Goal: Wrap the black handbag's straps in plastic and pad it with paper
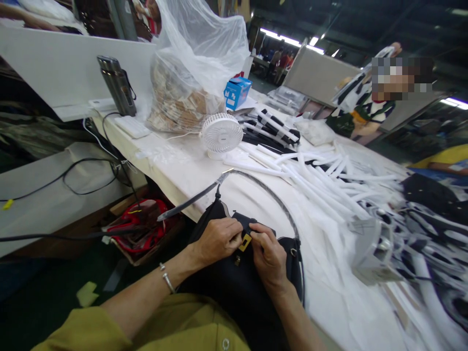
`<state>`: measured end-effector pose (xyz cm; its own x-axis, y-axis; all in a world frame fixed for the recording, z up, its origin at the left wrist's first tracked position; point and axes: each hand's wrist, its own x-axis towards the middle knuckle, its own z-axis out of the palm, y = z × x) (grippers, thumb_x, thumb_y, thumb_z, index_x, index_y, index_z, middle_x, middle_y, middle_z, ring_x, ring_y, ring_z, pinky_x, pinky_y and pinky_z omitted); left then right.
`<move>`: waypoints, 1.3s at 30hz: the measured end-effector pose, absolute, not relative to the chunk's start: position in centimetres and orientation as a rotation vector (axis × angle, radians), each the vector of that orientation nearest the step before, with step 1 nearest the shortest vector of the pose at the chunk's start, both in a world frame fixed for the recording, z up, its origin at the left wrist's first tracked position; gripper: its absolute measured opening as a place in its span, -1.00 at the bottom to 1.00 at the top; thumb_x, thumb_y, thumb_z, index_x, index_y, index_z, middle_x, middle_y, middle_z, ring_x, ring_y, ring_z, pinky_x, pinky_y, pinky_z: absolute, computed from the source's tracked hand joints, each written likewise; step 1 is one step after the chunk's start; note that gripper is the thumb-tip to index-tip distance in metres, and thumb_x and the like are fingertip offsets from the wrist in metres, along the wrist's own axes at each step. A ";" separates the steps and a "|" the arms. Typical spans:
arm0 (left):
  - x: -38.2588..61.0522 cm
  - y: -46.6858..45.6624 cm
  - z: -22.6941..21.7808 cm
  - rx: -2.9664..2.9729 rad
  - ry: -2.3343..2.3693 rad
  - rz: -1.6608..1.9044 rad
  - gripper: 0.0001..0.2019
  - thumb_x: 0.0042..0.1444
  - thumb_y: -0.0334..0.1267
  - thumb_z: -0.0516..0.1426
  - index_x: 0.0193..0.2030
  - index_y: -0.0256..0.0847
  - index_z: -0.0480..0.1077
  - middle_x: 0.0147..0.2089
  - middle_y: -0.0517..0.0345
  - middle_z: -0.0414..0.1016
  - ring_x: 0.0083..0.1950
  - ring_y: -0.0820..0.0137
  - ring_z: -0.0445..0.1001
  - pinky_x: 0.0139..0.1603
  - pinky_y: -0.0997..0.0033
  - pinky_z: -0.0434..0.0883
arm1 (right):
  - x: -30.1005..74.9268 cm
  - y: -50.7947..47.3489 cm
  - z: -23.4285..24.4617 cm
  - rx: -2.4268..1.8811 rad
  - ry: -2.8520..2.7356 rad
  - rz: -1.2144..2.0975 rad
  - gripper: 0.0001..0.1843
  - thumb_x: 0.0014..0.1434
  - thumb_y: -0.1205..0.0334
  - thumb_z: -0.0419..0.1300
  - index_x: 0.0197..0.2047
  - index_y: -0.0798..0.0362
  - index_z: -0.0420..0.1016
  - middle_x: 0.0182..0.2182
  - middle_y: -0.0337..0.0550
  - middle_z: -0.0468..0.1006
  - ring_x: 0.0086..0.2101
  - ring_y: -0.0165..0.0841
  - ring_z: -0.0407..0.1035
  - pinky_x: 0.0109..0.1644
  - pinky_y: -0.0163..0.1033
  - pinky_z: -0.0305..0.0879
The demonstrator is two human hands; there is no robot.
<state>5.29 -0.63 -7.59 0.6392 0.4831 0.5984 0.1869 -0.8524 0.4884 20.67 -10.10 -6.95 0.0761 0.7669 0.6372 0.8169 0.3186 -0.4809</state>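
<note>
A black handbag (223, 278) leans against the table edge in front of me, its strap (268, 187) arching over the white tabletop. On its front a flap carries a gold-coloured clasp (244, 242). My left hand (221, 239) is closed on the flap at the left of the clasp, fingers curled inward. From the right, my right hand (268, 253) pinches the flap close beside the clasp, thumb and fingers together. Below the clasp shows a small metal fitting (237, 261). The fingertips hide part of the flap's edge.
Behind the bag stands a white fan (221, 134), with a large plastic sack (186, 92), a flask (117, 85) and a blue box (237, 92) beyond. White padded strips (321, 180) heap at the right. A crate with red material (142, 226) sits below left. A co-worker (369, 107) stands across the table.
</note>
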 end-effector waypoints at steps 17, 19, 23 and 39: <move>6.4 -0.9 -5.8 1.728 0.943 0.958 -0.89 0.05 -0.40 0.09 -0.48 -0.22 0.36 -0.53 0.32 0.33 -0.48 0.53 0.30 -0.39 0.55 0.25 | 20.7 -10.9 -8.5 -1.409 -1.769 -0.080 -0.74 0.26 0.50 0.08 -0.10 -0.01 0.46 -0.05 -0.03 0.56 -0.08 -0.34 0.52 -0.04 -0.29 0.51; 6.4 -0.2 -5.5 1.600 0.943 0.960 -0.89 0.06 -0.36 0.09 -0.47 -0.22 0.35 -0.54 0.32 0.33 -0.49 0.52 0.31 -0.42 0.55 0.27 | 20.7 -11.1 -8.5 -1.394 -1.773 -0.101 -0.74 0.26 0.50 0.09 -0.09 -0.01 0.45 -0.06 -0.03 0.56 -0.08 -0.33 0.52 -0.05 -0.28 0.52; 4.9 0.6 -4.8 1.278 0.713 0.858 -0.85 0.12 -0.24 0.12 -0.43 -0.22 0.32 -0.52 0.28 0.40 -0.54 0.53 0.34 -0.51 0.57 0.33 | 20.6 -10.9 -8.2 -1.395 -1.707 -0.128 -0.77 0.25 0.48 0.11 -0.10 -0.01 0.43 -0.08 -0.05 0.57 -0.11 -0.34 0.53 -0.09 -0.28 0.54; 2.9 -2.2 -4.2 1.639 0.683 0.317 -0.71 0.22 -0.05 0.09 -0.38 -0.23 0.37 -0.49 0.24 0.42 -0.49 0.47 0.37 -0.53 0.58 0.27 | 20.6 -10.6 -8.5 -1.420 -1.731 -0.153 -0.75 0.25 0.49 0.10 -0.10 -0.02 0.43 -0.09 -0.01 0.58 -0.11 -0.30 0.53 -0.11 -0.21 0.56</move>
